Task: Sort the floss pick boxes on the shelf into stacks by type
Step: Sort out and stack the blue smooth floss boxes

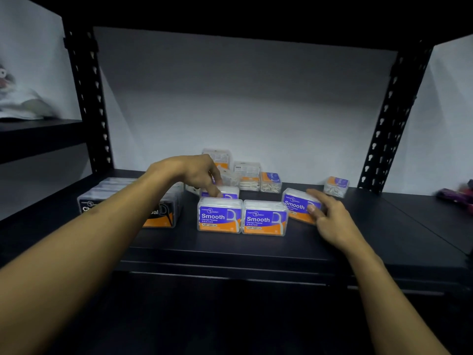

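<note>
**Tilted Smooth box sits under your right hand, long axis angled toward the front pair**

Your right hand (330, 216) rests on the tilted Smooth box (299, 204), fingers (313, 198) spread over its top and right end, not yet closed around it. That box lies just right of the two front Smooth boxes (243, 217), which stand side by side and touching. Its long axis runs left to right but skewed, near end swung toward you. Judging by this, you will need to square it before it joins the row or goes on top.

Your left hand (194, 172) hangs over a Smooth box behind the front pair (230, 193), fingers curled downward, index tip touching its top; whether it is gripped I cannot tell.

Count on the shelf (358, 242): four purple Smooth boxes near the front. About five more clear boxes (247, 175) stand behind, in varied orientations, one (335, 186) apart at the right. The black Charcoal boxes (163, 213) form a group at left, number hidden by your arm.
</note>
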The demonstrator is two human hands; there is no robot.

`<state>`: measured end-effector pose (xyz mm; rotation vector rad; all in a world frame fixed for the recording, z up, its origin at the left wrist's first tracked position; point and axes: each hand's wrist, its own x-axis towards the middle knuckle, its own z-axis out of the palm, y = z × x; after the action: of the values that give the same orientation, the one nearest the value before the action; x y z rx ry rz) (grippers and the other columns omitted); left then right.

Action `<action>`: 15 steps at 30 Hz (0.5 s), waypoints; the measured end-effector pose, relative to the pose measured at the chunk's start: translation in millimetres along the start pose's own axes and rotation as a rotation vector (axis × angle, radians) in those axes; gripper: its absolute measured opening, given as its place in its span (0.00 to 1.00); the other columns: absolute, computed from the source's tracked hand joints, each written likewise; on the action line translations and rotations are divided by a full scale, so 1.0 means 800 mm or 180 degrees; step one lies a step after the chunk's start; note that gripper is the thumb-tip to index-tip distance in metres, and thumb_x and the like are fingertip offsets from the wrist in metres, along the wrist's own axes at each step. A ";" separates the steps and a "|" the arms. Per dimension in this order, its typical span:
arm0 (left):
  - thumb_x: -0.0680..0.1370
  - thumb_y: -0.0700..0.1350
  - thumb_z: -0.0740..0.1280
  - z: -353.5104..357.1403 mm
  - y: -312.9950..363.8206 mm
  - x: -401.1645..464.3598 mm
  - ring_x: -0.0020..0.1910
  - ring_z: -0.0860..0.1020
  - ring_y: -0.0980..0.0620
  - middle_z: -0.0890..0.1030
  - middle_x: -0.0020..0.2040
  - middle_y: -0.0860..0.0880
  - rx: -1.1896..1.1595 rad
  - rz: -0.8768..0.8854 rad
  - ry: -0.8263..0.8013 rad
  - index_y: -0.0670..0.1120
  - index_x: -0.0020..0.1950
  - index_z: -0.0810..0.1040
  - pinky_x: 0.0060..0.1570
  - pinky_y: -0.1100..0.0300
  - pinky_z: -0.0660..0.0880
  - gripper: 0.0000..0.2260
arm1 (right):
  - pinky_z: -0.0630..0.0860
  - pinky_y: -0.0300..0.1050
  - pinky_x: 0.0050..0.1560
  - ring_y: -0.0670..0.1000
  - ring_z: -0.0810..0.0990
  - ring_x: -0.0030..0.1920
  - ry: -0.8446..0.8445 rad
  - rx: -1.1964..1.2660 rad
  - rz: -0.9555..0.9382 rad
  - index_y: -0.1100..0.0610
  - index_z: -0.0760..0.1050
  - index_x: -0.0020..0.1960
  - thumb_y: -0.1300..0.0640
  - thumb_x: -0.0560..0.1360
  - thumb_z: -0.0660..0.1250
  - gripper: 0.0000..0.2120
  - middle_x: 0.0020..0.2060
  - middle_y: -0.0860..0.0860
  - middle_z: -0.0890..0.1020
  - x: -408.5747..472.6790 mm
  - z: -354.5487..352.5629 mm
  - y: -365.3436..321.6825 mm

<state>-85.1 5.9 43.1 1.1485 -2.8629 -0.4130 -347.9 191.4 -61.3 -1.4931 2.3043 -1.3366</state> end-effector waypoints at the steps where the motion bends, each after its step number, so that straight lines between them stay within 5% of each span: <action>1: 0.75 0.52 0.73 0.000 -0.001 0.000 0.54 0.79 0.52 0.82 0.53 0.53 -0.0054 0.0028 0.0011 0.47 0.61 0.82 0.60 0.53 0.76 0.17 | 0.75 0.45 0.57 0.52 0.74 0.64 -0.0035 0.0042 0.0028 0.49 0.68 0.74 0.53 0.81 0.64 0.22 0.68 0.54 0.74 0.001 0.000 0.001; 5: 0.80 0.54 0.65 0.007 -0.003 -0.004 0.56 0.79 0.51 0.83 0.59 0.51 -0.0088 0.0119 0.0212 0.47 0.63 0.82 0.61 0.50 0.75 0.16 | 0.77 0.52 0.62 0.51 0.75 0.65 -0.0156 0.0374 0.0167 0.45 0.68 0.74 0.40 0.79 0.60 0.24 0.67 0.52 0.74 -0.002 0.003 -0.004; 11: 0.80 0.51 0.66 0.019 -0.002 -0.009 0.58 0.78 0.53 0.81 0.62 0.52 -0.0209 0.0184 0.0320 0.49 0.64 0.81 0.60 0.54 0.76 0.14 | 0.78 0.45 0.58 0.48 0.77 0.63 -0.0324 0.0722 0.0155 0.49 0.69 0.74 0.32 0.73 0.56 0.34 0.65 0.50 0.78 -0.009 0.017 -0.026; 15: 0.80 0.51 0.66 0.023 0.001 -0.011 0.57 0.79 0.53 0.82 0.61 0.53 -0.0308 0.0169 0.0375 0.51 0.63 0.83 0.60 0.54 0.76 0.14 | 0.74 0.35 0.50 0.40 0.81 0.55 -0.0461 0.1047 0.0177 0.49 0.74 0.70 0.35 0.77 0.56 0.28 0.57 0.44 0.83 -0.015 0.022 -0.050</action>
<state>-81.3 16.7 25.9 1.0420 -2.7333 -0.4595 -304.8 184.5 -48.3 -1.3604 1.9125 -1.4534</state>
